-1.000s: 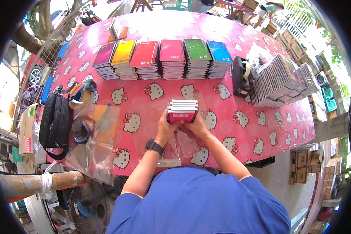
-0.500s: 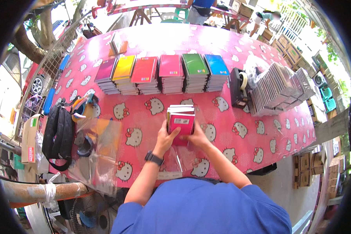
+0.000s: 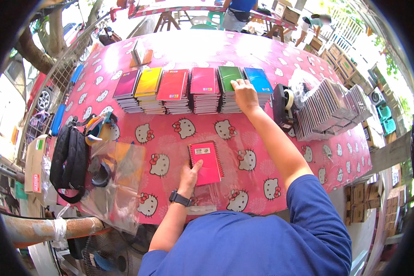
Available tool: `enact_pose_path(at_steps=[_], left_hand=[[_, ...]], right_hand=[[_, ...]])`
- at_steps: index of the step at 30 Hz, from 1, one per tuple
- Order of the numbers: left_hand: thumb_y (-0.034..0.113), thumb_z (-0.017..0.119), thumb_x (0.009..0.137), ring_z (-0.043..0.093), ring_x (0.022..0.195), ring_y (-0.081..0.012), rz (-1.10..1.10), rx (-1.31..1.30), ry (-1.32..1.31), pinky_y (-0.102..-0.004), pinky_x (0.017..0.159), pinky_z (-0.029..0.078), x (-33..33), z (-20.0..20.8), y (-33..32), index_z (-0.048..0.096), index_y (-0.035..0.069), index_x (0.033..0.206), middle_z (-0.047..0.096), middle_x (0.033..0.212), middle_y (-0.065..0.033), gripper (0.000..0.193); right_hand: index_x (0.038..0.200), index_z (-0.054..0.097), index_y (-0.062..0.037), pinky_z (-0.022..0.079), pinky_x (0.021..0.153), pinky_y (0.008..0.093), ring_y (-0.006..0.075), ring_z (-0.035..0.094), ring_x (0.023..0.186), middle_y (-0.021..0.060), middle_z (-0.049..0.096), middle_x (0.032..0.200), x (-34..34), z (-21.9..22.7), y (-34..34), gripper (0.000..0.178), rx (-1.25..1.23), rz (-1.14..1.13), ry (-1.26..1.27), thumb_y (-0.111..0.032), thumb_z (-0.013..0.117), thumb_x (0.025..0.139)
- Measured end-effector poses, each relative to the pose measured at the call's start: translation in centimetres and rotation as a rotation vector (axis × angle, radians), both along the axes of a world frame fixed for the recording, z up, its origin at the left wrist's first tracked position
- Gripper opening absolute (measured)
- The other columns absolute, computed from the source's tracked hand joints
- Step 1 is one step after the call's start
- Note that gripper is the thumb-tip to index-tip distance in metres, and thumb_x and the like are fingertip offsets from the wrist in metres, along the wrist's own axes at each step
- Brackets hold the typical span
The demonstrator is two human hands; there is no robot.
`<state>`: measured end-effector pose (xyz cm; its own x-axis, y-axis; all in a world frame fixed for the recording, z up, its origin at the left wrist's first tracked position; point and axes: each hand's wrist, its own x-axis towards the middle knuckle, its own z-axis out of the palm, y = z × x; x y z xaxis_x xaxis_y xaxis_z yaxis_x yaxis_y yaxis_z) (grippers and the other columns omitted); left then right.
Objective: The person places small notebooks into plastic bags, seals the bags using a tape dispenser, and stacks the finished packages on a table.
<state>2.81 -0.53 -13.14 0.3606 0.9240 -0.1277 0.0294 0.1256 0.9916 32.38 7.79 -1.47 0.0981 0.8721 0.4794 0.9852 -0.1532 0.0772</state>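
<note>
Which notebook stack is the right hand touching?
The green stack, fifth from left, between pink stack and blue stack; the right hand has fingertips on it.

Wide head-height view, angled down and forward over the table (image 3: pixel 164 125)

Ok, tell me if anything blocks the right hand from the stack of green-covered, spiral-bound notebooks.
Nothing visible does: the right hand is over the front right corner of the green stack. The stack of blue-covered, spiral-bound notebooks stands just to its right, partly hidden by the hand, not between them.
</note>
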Motion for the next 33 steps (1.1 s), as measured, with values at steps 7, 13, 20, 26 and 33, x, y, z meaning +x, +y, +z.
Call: enact_pose_path(at_steps=[7,13,20,26,33], left_hand=[[0.026,0.060,0.086,0.060,0.090,-0.0177,-0.056,-0.038,-0.034,-0.0310,0.080,0.045,-0.2,1.4,-0.6,0.059,-0.001,0.108,0.065,0.100,-0.0108,0.035],[0.027,0.057,0.088,0.058,0.093,-0.0168,-0.069,-0.104,-0.142,-0.0298,0.083,0.043,-0.4,0.0,-0.2,0.058,-0.003,0.109,0.063,0.103,-0.0100,0.036],[0.025,0.052,0.091,0.056,0.092,-0.0167,-0.060,-0.045,-0.204,-0.0301,0.085,0.043,-0.2,0.1,-0.1,0.055,-0.004,0.112,0.063,0.104,-0.0092,0.036],[0.027,0.055,0.088,0.059,0.094,-0.0198,-0.094,-0.050,-0.110,-0.0316,0.083,0.045,0.0,-0.3,0.2,0.054,-0.005,0.114,0.063,0.105,-0.0129,0.041],[0.029,0.056,0.088,0.058,0.095,-0.0195,-0.045,0.001,-0.095,-0.0315,0.084,0.044,-1.5,-2.2,0.6,0.054,-0.003,0.115,0.063,0.106,-0.0120,0.042]], right_hand=[[0.108,0.060,-0.0092,0.043,0.087,0.0371,0.0296,0.055,0.098,0.0122,0.060,0.107,0.7,-1.8,-1.0,0.033,0.243,0.030,-0.023,-0.002,0.052,0.076],[0.094,0.063,-0.0109,0.042,0.082,0.0362,0.0243,0.058,0.091,0.0077,0.062,0.089,1.4,-0.2,-1.6,0.020,0.168,0.109,0.079,-0.004,0.051,0.079],[0.115,0.055,-0.0123,0.041,0.086,0.0393,0.0280,0.050,0.106,0.0075,0.059,0.108,1.7,-0.8,-1.9,0.043,0.071,0.038,0.002,-0.006,0.060,0.073],[0.113,0.059,-0.0023,0.040,0.096,0.0369,0.0354,0.053,0.111,0.0188,0.058,0.116,4.6,4.8,0.6,0.055,-0.251,-0.053,0.764,-0.043,0.061,0.076],[0.112,0.059,-0.0024,0.045,0.088,0.0401,0.0356,0.055,0.106,0.0176,0.058,0.115,-1.7,5.3,4.8,0.072,-0.386,-0.511,0.314,-0.060,0.066,0.070]])
